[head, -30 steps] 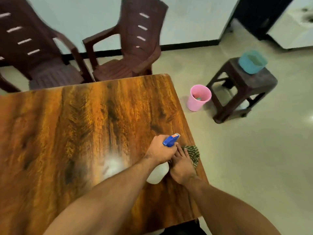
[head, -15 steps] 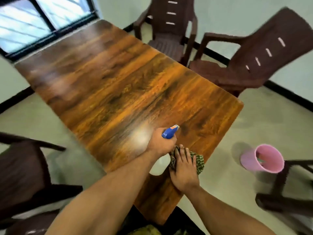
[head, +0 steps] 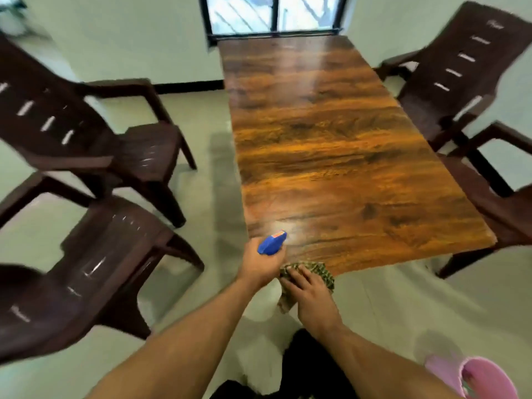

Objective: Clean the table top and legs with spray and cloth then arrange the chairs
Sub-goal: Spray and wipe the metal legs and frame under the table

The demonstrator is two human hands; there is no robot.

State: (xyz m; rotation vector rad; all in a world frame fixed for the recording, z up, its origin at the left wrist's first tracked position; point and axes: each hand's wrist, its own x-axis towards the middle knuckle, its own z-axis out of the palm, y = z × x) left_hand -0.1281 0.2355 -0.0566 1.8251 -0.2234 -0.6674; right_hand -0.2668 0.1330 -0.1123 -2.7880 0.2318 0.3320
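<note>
Two left chairs (head: 95, 145) stand apart from the desk (head: 331, 154), and a strip of bare floor (head: 218, 182) lies open along its long edge. Two right chairs (head: 449, 82) stand close against the other edge. At the near left corner our left hand (head: 259, 266) grips the spray bottle (head: 272, 244), curled round its neck. Our right hand (head: 311, 292) presses the green cloth (head: 319, 270) on the near edge, fingers (head: 292, 280) almost straight; part of the cloth hangs over.

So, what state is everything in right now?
Spray bottle: held by the left hand, nozzle toward the table.
Cloth: bunched at the table's near edge, under the right hand.
Table: glossy, bright sheen near the nozzle.
Chairs: pulled back from the table.
Pink bucket: standing on the floor.
</note>
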